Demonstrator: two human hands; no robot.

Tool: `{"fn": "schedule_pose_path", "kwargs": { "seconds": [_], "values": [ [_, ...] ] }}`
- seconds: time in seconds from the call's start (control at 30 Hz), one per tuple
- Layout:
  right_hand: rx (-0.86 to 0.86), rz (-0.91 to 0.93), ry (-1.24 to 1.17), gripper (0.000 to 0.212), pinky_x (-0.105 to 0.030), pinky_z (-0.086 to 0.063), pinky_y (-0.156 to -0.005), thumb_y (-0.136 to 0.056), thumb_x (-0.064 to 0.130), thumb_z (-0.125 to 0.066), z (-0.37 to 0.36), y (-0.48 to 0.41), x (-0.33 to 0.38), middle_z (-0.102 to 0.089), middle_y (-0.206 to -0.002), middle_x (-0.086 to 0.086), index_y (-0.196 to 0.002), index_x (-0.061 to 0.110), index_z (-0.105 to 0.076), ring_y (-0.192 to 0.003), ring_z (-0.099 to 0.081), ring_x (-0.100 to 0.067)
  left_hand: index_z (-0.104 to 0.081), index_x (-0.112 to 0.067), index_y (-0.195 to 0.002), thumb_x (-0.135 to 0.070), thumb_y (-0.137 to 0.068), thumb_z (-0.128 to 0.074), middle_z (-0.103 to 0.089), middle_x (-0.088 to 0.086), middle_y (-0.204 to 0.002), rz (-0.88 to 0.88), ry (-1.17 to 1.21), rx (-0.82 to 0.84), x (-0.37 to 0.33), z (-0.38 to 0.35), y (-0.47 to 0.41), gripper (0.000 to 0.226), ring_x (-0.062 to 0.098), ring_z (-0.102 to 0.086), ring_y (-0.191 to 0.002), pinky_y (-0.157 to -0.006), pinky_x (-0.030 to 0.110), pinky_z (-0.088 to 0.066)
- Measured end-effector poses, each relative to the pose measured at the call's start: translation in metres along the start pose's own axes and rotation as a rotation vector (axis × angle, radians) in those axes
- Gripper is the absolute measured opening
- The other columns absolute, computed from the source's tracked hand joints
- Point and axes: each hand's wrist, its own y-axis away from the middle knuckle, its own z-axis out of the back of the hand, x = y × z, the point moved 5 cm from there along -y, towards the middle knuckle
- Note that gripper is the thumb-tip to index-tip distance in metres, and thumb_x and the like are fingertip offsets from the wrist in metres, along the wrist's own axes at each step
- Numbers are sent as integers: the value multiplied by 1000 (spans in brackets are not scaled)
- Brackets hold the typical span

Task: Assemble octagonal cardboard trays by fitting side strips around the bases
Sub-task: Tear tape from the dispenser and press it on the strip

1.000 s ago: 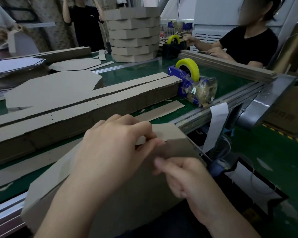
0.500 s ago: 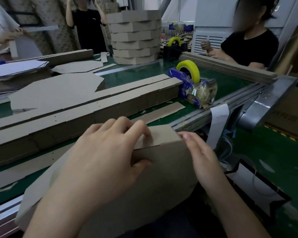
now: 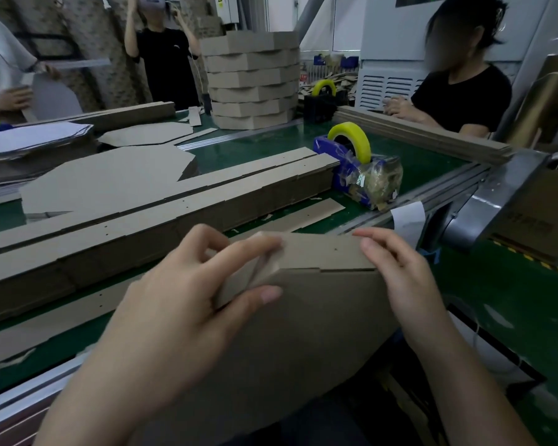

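The octagonal base point(image 3: 303, 336) leans toward me, in front of the near edge of the surface point(image 3: 432, 169). My left hand point(image 3: 187, 304) pinches the side strip point(image 3: 322, 252) onto a corner of the base, thumb on the face and fingers on top. My right hand point(image 3: 400, 278) is open, and its fingers press the strip's right end. I judge that I am fitting the strip along the top edge. Next I must bend it round the following corner without the seated part slipping. Beyond lie long stacks of strips point(image 3: 174, 207), a tape dispenser point(image 3: 355, 162) and piled finished trays point(image 3: 252, 78), and other people are working.
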Motion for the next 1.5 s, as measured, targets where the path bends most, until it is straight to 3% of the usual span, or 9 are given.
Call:
{"fn": "schedule_pose_path", "kwargs": {
  "seconds": [0.2, 0.43, 0.63, 0.87, 1.0, 1.1, 1.2, 1.3, 1.5],
  "values": [
    [64, 112, 187, 32, -26, -47, -86, -84, 48, -52, -36, 10, 17, -63, -105, 16, -109, 31, -63, -104, -57, -3, -57, -56, -119, -64, -83, -37, -57, -12, -106, -89, -229, 74, -3, -8, -9, 42, 13, -58, -91, -64, 29, -48],
    [221, -19, -14, 24, -12, -47, -72, -98, 27, -50, -29, -7, 16, -71, -95, 9, -96, 29, -74, -89, -64, -3, -64, -50, -114, -59, -87, -34, -62, -10, -96, -144, -289, 71, -17, -16, -22, 42, 17, -59, -85, -62, 32, -48],
    [256, -47, -143, 33, -14, -48, -59, -101, 12, -42, -30, -14, 11, -73, -81, 3, -93, 18, -73, -72, -67, -6, -67, -50, -110, -59, -86, -36, -62, -12, -93, -117, -261, 34, -16, -18, -24, 39, 17, -60, -83, -58, 30, -45],
    [276, 4, -68, 31, -5, -44, -65, -101, 9, -40, -35, -14, 14, -69, -86, 4, -98, 12, -70, -75, -61, 5, -68, -49, -108, -57, -87, -37, -63, -11, -95, -109, -274, 32, -13, -18, -23, 38, 17, -61, -83, -59, 30, -45],
    [342, 55, 53, 25, -10, -43, -74, -100, 27, -43, -33, -26, 13, -65, -89, 15, -105, 25, -68, -85, -59, 3, -69, -47, -108, -55, -88, -36, -64, -9, -92, -136, -305, 24, -12, -20, -25, 39, 19, -61, -78, -56, 30, -45],
    [87, 86, 135, 22, -20, -44, -72, -100, 26, -45, 2, -77, 12, -64, -85, 17, -96, 33, -66, -78, -57, -1, -69, -45, -109, -55, -88, -35, -64, -7, -91, -152, -308, 31, -13, -22, -26, 41, 18, -61, -77, -56, 29, -44],
    [-244, 34, 313, 14, -26, -41, -75, -97, 26, -52, 50, -154, 5, -61, -109, 2, -97, 27, -66, -94, -55, -12, -69, -46, -109, -55, -88, -35, -64, -7, -93, -161, -302, 31, -14, -22, -28, 41, 18, -61, -78, -57, 29, -45],
    [-284, -125, 509, 24, -32, -41, -82, -96, 37, -51, 79, -216, -15, -53, -127, -7, -109, 22, -65, -100, -54, -21, -69, -47, -109, -56, -88, -35, -64, -9, -93, -144, -284, 32, -13, -21, -28, 41, 18, -61, -79, -57, 30, -47],
    [-10, -412, 404, 28, -26, -29, -52, -86, 47, -60, 84, -243, -35, -52, -79, 1, -83, 22, -73, -60, -35, -12, -68, -47, -109, -57, -88, -35, -64, -10, -94, -138, -284, 34, -14, -22, -33, 41, 18, -61, -80, -58, 30, -48]
  ]
}}
